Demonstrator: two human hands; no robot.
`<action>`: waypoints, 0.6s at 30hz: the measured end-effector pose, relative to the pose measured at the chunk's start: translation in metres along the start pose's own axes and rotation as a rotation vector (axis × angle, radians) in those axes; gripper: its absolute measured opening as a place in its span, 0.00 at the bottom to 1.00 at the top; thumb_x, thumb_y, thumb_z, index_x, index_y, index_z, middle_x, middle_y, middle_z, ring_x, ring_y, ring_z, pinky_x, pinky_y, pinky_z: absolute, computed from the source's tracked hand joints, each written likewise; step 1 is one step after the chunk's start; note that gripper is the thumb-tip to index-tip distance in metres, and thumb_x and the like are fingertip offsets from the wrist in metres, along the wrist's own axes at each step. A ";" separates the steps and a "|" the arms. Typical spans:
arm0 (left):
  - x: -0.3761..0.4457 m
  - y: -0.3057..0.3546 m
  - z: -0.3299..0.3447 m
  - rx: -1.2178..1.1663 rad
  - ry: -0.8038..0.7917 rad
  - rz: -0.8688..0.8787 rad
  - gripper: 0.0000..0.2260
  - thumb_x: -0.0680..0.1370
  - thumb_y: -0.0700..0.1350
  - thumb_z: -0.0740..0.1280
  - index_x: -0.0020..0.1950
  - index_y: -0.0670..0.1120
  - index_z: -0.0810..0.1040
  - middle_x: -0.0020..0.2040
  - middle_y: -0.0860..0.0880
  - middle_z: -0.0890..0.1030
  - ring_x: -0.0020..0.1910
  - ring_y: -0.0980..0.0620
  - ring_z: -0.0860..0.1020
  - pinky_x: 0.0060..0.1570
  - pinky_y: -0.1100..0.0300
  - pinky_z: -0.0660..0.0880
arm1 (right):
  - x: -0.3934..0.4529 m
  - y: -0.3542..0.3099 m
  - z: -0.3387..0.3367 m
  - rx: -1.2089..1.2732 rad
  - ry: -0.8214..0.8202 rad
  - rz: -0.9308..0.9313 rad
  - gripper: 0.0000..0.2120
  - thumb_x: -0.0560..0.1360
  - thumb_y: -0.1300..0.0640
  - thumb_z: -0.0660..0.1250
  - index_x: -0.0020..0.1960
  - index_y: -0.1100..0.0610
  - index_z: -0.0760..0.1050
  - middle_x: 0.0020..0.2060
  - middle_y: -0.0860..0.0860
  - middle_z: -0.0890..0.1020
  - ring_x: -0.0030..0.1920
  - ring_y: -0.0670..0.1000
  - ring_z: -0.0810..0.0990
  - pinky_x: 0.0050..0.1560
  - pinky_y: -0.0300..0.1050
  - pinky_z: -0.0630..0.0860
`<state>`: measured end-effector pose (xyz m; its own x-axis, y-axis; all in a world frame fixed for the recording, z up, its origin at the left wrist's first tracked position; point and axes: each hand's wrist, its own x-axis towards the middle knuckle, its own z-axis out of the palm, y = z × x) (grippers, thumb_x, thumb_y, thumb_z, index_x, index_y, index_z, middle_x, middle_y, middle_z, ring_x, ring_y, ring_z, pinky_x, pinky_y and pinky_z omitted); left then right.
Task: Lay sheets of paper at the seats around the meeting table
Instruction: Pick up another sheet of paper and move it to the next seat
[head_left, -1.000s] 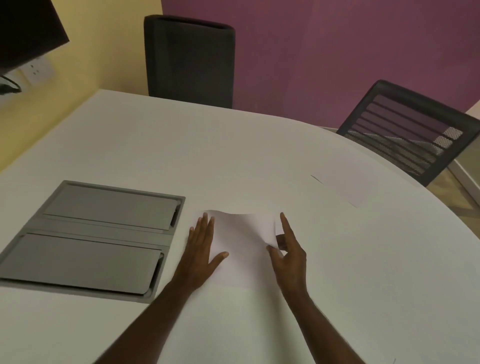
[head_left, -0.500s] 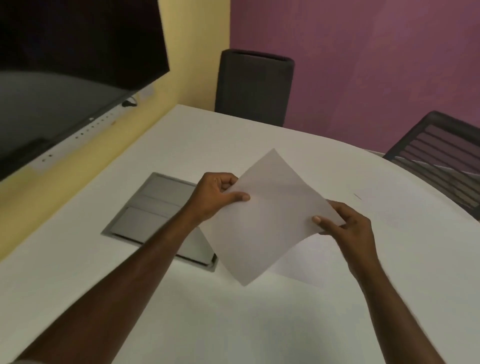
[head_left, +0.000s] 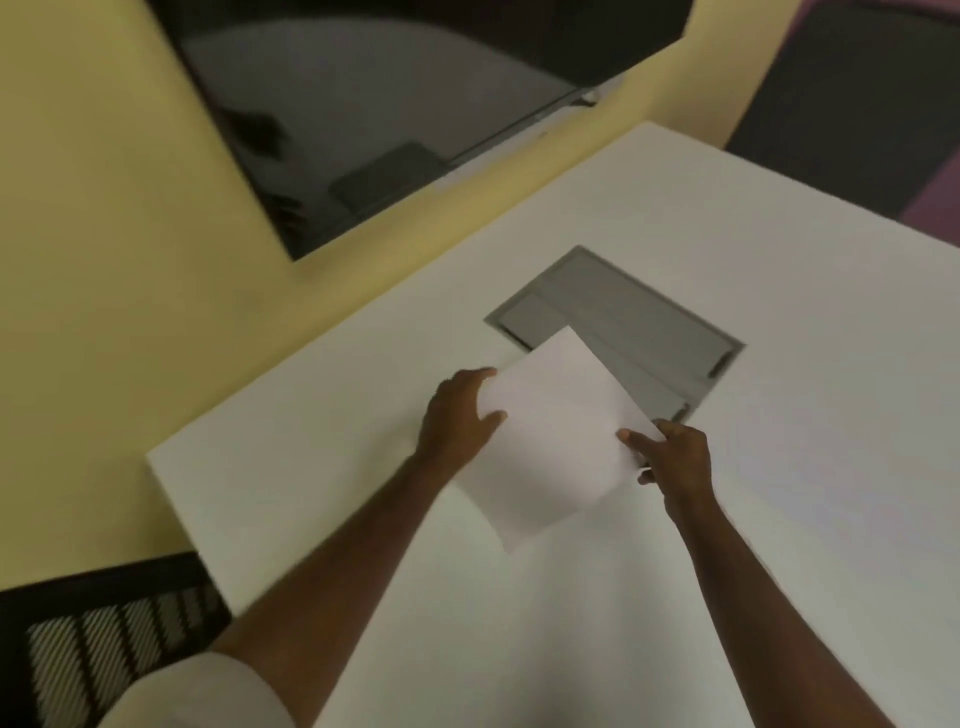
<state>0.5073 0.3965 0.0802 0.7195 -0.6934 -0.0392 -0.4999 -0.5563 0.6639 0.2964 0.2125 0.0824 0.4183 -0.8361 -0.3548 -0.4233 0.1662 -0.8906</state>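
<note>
A white sheet of paper hangs tilted above the white meeting table. My left hand pinches its left edge. On the opposite edge my right hand grips it between thumb and fingers. The sheet's far corner overlaps the view of a grey hatch in the table. Whether more than one sheet is in my hands I cannot tell.
A grey cable hatch is set flush in the table beyond my hands. A dark screen hangs on the yellow wall. A mesh chair stands at the table's near left corner, a dark chair at the far right.
Both hands lifted the sheet off the table and carried it leftwards. My view has swung left, towards the table's left corner and the mesh chair there.
</note>
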 end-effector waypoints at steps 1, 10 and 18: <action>-0.017 -0.019 0.006 0.088 0.034 0.002 0.30 0.75 0.50 0.74 0.75 0.46 0.70 0.72 0.43 0.73 0.73 0.40 0.69 0.73 0.46 0.65 | -0.001 0.010 0.014 -0.027 -0.007 0.022 0.05 0.67 0.60 0.79 0.39 0.58 0.82 0.32 0.55 0.81 0.26 0.53 0.74 0.22 0.41 0.71; -0.118 -0.117 0.041 0.487 -0.302 -0.168 0.46 0.78 0.66 0.62 0.82 0.42 0.42 0.82 0.38 0.39 0.81 0.38 0.39 0.79 0.42 0.41 | -0.004 0.060 0.093 -0.359 -0.100 0.029 0.07 0.68 0.52 0.77 0.43 0.54 0.84 0.32 0.52 0.82 0.31 0.56 0.78 0.39 0.53 0.80; -0.130 -0.140 0.023 0.538 -0.298 -0.181 0.46 0.77 0.67 0.61 0.82 0.43 0.43 0.82 0.41 0.38 0.81 0.40 0.40 0.80 0.44 0.42 | -0.044 0.065 0.136 -0.896 -0.023 -0.381 0.32 0.68 0.52 0.78 0.70 0.53 0.72 0.64 0.57 0.77 0.62 0.62 0.76 0.59 0.56 0.74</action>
<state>0.4720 0.5539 -0.0247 0.6890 -0.6216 -0.3727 -0.6111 -0.7747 0.1625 0.3600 0.3310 0.0016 0.6660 -0.7390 -0.1017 -0.7066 -0.5812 -0.4036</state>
